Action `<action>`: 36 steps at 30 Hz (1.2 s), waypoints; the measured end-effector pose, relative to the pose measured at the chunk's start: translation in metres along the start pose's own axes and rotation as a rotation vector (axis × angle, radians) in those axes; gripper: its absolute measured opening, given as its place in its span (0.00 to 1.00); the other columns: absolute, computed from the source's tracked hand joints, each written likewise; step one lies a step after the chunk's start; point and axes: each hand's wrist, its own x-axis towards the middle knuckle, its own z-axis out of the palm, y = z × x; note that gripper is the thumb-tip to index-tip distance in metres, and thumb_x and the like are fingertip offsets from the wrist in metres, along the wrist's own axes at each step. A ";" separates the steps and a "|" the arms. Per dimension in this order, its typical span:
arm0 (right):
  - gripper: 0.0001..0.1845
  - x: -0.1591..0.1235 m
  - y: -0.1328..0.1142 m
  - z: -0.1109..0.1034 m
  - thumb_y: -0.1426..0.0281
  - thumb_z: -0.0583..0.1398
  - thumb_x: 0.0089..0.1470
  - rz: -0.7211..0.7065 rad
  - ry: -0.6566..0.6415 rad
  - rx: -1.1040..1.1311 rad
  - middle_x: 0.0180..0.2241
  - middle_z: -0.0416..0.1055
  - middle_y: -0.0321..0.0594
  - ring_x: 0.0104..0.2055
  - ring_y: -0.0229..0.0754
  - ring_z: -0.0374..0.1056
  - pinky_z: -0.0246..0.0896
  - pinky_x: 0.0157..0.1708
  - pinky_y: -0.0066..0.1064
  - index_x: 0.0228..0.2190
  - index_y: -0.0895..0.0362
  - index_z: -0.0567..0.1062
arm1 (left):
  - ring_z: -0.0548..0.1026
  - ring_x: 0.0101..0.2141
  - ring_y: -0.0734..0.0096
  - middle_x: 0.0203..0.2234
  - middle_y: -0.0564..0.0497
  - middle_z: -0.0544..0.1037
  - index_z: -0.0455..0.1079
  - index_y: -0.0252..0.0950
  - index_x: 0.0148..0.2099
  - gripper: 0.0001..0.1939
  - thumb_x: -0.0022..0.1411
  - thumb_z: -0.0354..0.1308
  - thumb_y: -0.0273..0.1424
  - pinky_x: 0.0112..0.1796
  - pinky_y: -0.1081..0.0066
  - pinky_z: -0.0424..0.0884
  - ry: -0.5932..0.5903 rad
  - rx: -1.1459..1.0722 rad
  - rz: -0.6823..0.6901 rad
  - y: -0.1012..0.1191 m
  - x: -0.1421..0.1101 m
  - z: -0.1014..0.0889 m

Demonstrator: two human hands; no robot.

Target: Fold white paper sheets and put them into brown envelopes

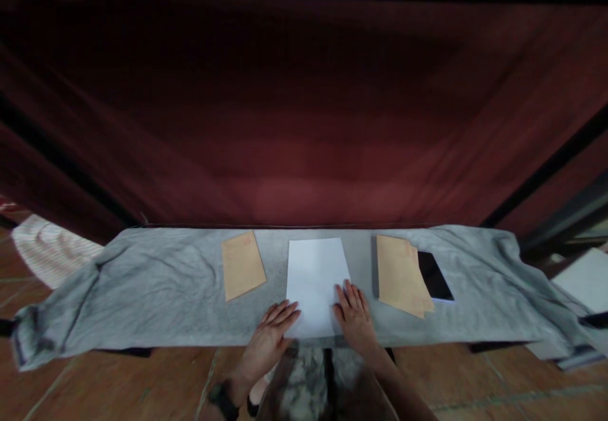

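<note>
A white sheet of paper [316, 278] lies flat on the grey cloth [156, 288] over a narrow table. My left hand [270, 335] rests flat at the sheet's lower left corner, fingers stretched out. My right hand [354, 316] lies flat on its lower right edge, fingers spread. A single tan envelope [242, 264] lies to the left of the sheet. A stack of tan envelopes [400, 275] lies to the right.
A dark phone or tablet [434, 275] sits beside the envelope stack, partly under it. A dark red curtain [304, 123] hangs behind the table. Striped fabric [47, 250] lies far left, a white object [586, 282] far right. The floor below is reddish tile [142, 383].
</note>
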 end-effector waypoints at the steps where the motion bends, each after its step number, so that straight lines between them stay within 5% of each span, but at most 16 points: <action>1: 0.26 -0.001 0.002 -0.002 0.62 0.51 0.67 -0.014 -0.014 0.031 0.68 0.55 0.47 0.68 0.52 0.55 0.50 0.65 0.49 0.63 0.54 0.65 | 0.63 0.64 0.64 0.63 0.55 0.68 0.67 0.49 0.63 0.36 0.56 0.53 0.16 0.63 0.53 0.61 0.003 -0.038 -0.009 -0.001 0.003 -0.001; 8: 0.24 -0.009 0.025 -0.023 0.65 0.50 0.64 0.050 -0.147 0.486 0.61 0.68 0.46 0.63 0.49 0.63 0.54 0.65 0.50 0.57 0.55 0.73 | 0.73 0.54 0.58 0.48 0.48 0.81 0.80 0.44 0.47 0.14 0.66 0.53 0.30 0.58 0.51 0.67 0.159 -0.291 -0.082 0.012 0.010 -0.008; 12: 0.23 -0.028 0.046 -0.041 0.69 0.52 0.58 0.234 -0.179 0.791 0.56 0.74 0.43 0.59 0.48 0.68 0.55 0.64 0.50 0.51 0.51 0.77 | 0.74 0.52 0.58 0.46 0.46 0.82 0.81 0.43 0.46 0.15 0.67 0.54 0.41 0.57 0.55 0.67 0.221 -0.525 -0.134 0.026 -0.011 -0.014; 16: 0.25 -0.039 0.052 -0.055 0.72 0.55 0.50 0.209 -0.201 0.920 0.57 0.72 0.41 0.62 0.47 0.64 0.47 0.67 0.51 0.49 0.49 0.79 | 0.78 0.43 0.58 0.37 0.46 0.83 0.80 0.39 0.42 0.21 0.64 0.55 0.49 0.46 0.63 0.74 0.126 -0.808 -0.296 0.037 -0.032 -0.023; 19: 0.25 -0.034 0.044 -0.060 0.71 0.59 0.50 0.159 -0.179 0.903 0.62 0.67 0.41 0.67 0.47 0.57 0.48 0.67 0.49 0.51 0.48 0.77 | 0.77 0.36 0.60 0.29 0.48 0.82 0.79 0.36 0.34 0.24 0.58 0.60 0.54 0.39 0.67 0.74 0.105 -0.961 -0.390 0.041 -0.035 -0.027; 22: 0.14 -0.021 0.037 -0.062 0.64 0.64 0.50 0.109 -0.188 0.822 0.58 0.71 0.44 0.66 0.52 0.58 0.52 0.65 0.50 0.41 0.50 0.81 | 0.76 0.33 0.63 0.29 0.49 0.80 0.78 0.34 0.34 0.26 0.54 0.63 0.55 0.35 0.69 0.72 0.151 -1.075 -0.435 0.041 -0.023 -0.028; 25: 0.13 -0.008 0.033 -0.059 0.58 0.61 0.56 0.104 -0.152 0.775 0.52 0.76 0.46 0.59 0.52 0.66 0.58 0.61 0.48 0.36 0.52 0.82 | 0.74 0.30 0.67 0.29 0.50 0.79 0.77 0.33 0.35 0.27 0.52 0.64 0.55 0.33 0.70 0.71 0.306 -1.104 -0.479 0.038 0.000 -0.030; 29: 0.21 0.007 0.028 -0.052 0.55 0.55 0.61 0.195 -0.166 0.760 0.44 0.79 0.44 0.46 0.49 0.74 0.69 0.49 0.41 0.43 0.54 0.80 | 0.75 0.32 0.66 0.30 0.50 0.80 0.75 0.34 0.40 0.28 0.51 0.64 0.55 0.34 0.71 0.71 0.504 -1.072 -0.540 0.037 0.033 -0.033; 32: 0.20 0.014 0.025 -0.044 0.57 0.54 0.61 0.184 -0.089 0.629 0.44 0.79 0.45 0.47 0.49 0.74 0.68 0.50 0.41 0.42 0.54 0.79 | 0.76 0.34 0.65 0.33 0.49 0.80 0.73 0.33 0.48 0.30 0.52 0.63 0.53 0.36 0.69 0.71 0.517 -1.078 -0.543 0.034 0.043 -0.027; 36: 0.17 0.021 0.025 -0.035 0.60 0.53 0.61 0.181 -0.045 0.447 0.39 0.79 0.43 0.43 0.47 0.74 0.67 0.47 0.37 0.37 0.53 0.79 | 0.74 0.30 0.67 0.27 0.51 0.77 0.73 0.34 0.38 0.23 0.55 0.60 0.50 0.33 0.71 0.68 0.502 -0.952 -0.578 0.025 0.036 -0.007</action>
